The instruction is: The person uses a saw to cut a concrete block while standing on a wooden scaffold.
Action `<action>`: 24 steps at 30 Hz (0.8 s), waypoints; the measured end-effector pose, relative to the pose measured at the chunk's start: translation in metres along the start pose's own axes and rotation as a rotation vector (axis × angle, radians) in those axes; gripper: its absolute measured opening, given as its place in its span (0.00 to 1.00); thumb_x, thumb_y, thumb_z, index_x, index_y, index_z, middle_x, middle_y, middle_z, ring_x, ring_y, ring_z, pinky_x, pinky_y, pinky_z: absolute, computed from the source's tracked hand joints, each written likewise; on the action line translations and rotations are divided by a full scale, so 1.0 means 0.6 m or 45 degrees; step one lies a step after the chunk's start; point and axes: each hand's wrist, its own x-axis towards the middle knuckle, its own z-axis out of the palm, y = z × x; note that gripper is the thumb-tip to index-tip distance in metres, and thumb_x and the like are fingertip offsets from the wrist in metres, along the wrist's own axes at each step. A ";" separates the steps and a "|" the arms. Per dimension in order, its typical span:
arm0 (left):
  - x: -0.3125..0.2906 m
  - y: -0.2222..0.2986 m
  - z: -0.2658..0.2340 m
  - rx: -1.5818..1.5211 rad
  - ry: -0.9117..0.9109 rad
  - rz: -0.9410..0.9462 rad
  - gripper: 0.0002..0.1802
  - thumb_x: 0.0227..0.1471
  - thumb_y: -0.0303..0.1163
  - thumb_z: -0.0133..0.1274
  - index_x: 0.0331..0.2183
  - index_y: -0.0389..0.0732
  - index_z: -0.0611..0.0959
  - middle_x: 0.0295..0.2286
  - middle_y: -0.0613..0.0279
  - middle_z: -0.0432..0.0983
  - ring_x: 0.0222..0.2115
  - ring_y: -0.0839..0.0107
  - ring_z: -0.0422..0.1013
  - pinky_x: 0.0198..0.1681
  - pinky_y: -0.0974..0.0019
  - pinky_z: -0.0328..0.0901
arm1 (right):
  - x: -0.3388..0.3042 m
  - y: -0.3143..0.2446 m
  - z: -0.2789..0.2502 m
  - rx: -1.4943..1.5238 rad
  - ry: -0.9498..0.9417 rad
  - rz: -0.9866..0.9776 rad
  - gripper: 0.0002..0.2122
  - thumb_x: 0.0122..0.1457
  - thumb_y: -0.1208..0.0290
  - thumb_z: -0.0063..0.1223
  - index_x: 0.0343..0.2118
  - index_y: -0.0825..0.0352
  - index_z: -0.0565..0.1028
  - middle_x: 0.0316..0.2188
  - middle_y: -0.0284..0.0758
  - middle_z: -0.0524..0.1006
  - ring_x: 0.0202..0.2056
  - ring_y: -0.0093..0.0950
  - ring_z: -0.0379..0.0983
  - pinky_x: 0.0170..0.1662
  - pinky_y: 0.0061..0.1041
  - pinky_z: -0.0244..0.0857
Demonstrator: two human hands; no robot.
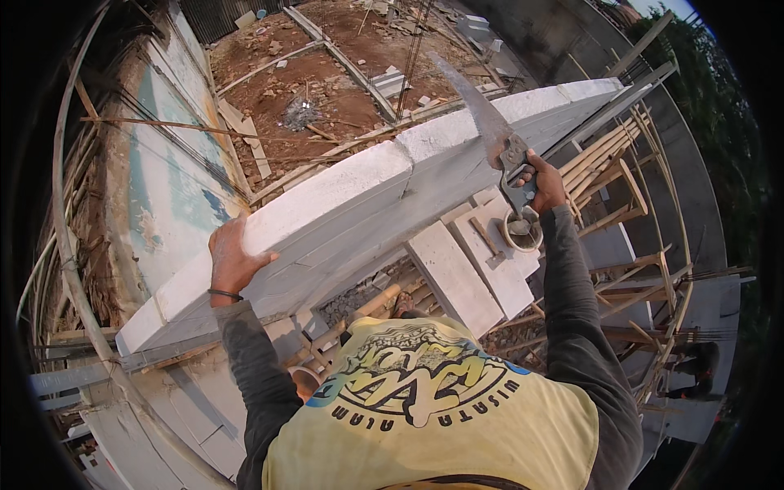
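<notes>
My right hand (545, 181) is closed around the handle of a handsaw (478, 106). Its wide blade points up and away, over the top of a wall of white lightweight blocks (327, 184). At the left, my left hand (233, 255) grips the wall's top edge, with the thumb on the near face and the fingers over the top. Below the saw handle stands a small bucket (523, 231) with grey material in it. Beside it, a wooden-handled tool (487, 242) lies on loose pale blocks (457, 273); its exact kind is unclear.
Bamboo poles (69, 253) rise at the left, and more bamboo scaffolding (629, 192) stands at the right. Beyond the wall lies reddish ground (286, 90) with rubble and concrete beams. A painted old wall (175, 171) runs along the left. Another person (697, 367) is at the far right.
</notes>
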 end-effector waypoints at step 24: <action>0.002 -0.008 0.006 0.070 -0.021 0.000 0.58 0.30 0.51 0.74 0.60 0.35 0.68 0.49 0.47 0.71 0.54 0.52 0.64 0.60 0.50 0.52 | -0.079 0.035 0.045 0.097 0.000 0.000 0.09 0.65 0.67 0.52 0.31 0.66 0.73 0.17 0.24 0.63 0.17 0.17 0.61 0.20 0.21 0.64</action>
